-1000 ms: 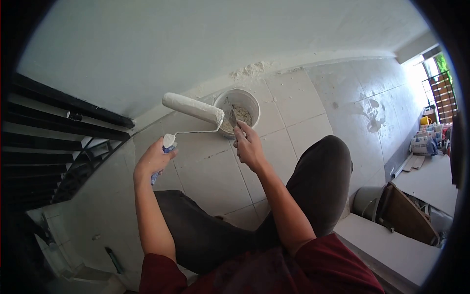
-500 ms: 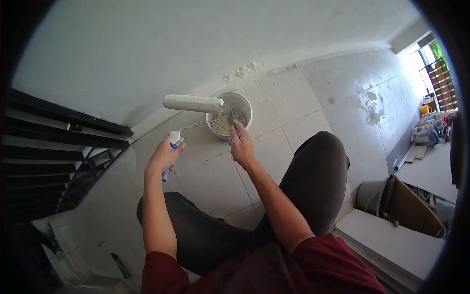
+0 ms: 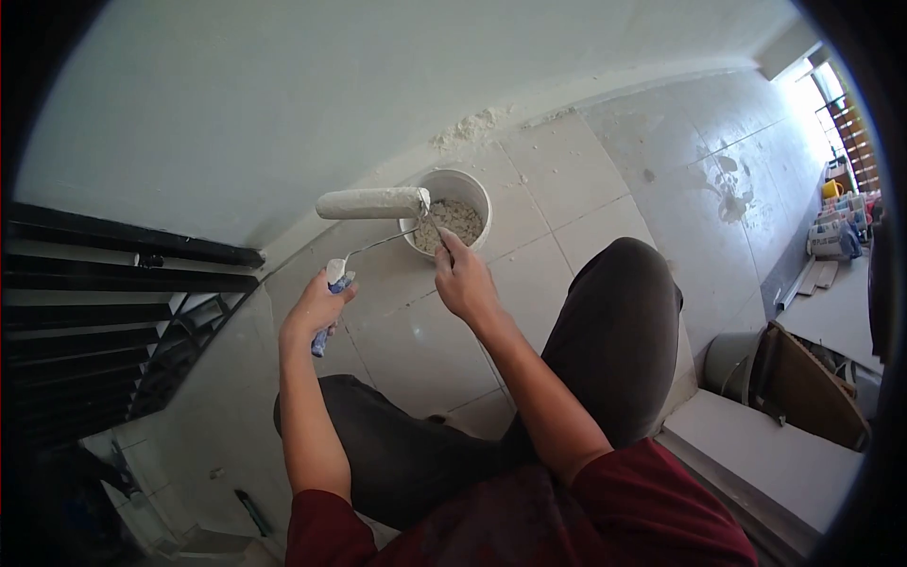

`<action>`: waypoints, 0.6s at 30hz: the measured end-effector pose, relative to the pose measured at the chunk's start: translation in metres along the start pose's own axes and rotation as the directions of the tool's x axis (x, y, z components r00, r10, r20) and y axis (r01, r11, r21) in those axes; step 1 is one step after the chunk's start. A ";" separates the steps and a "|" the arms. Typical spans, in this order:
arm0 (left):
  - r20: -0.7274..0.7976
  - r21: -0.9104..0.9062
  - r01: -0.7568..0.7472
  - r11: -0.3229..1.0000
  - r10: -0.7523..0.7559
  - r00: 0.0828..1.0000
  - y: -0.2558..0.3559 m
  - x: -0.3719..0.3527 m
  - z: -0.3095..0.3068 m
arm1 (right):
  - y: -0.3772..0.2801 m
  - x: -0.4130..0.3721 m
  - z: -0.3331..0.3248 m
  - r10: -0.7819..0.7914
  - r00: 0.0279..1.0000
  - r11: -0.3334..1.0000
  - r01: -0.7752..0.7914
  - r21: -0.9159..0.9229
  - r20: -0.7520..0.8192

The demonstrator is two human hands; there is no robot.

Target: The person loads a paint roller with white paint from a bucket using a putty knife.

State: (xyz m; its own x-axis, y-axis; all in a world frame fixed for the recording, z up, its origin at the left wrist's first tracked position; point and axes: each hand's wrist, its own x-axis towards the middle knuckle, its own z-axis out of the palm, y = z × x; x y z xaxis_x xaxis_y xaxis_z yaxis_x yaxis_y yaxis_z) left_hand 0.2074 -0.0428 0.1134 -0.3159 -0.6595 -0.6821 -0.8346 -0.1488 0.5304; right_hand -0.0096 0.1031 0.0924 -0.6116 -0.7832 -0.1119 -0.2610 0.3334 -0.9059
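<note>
A paint roller (image 3: 373, 203) coated in white material sticks out level at the left rim of a white bucket (image 3: 484, 203). My left hand (image 3: 318, 307) is closed round its blue handle. My right hand (image 3: 463, 279) grips a thin scraper (image 3: 435, 228), its fingers at the bucket's near rim and the blade near the roller's right end. Lumpy off-white material (image 3: 456, 219) lies in the bucket. Much of the scraper is hidden by my fingers.
Black slatted metalwork (image 3: 85, 274) stands at the left. Crumbs of white material (image 3: 470, 128) lie along the wall base. At the right are a grey bucket (image 3: 727, 359), a brown board (image 3: 803, 383) and bags (image 3: 831, 239). Wet-looking marks (image 3: 729, 189) spot the floor tiles.
My right hand and the scraper have shifted slightly left, toward the roller's end, and the blade shows less. The left hand keeps its hold. The whole view has shifted a little.
</note>
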 end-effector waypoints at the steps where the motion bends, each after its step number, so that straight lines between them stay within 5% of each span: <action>1: 0.003 -0.007 0.007 1.000 -0.007 1.000 0.000 0.000 0.000 | -0.004 -0.001 -0.003 0.040 0.999 0.997 -0.038 -0.062 0.033; 18: -0.049 0.118 0.017 0.993 -0.011 0.999 0.006 -0.002 -0.003 | 0.020 0.016 -0.015 0.026 0.996 0.996 -0.033 0.084 0.081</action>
State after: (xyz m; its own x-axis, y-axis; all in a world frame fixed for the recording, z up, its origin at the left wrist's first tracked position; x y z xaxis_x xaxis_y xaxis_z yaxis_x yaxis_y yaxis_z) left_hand 0.2041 -0.0442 0.1196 -0.2844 -0.6927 -0.6627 -0.8871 -0.0719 0.4559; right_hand -0.0353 0.1053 0.0782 -0.5562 -0.8139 -0.1683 -0.1772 0.3140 -0.9327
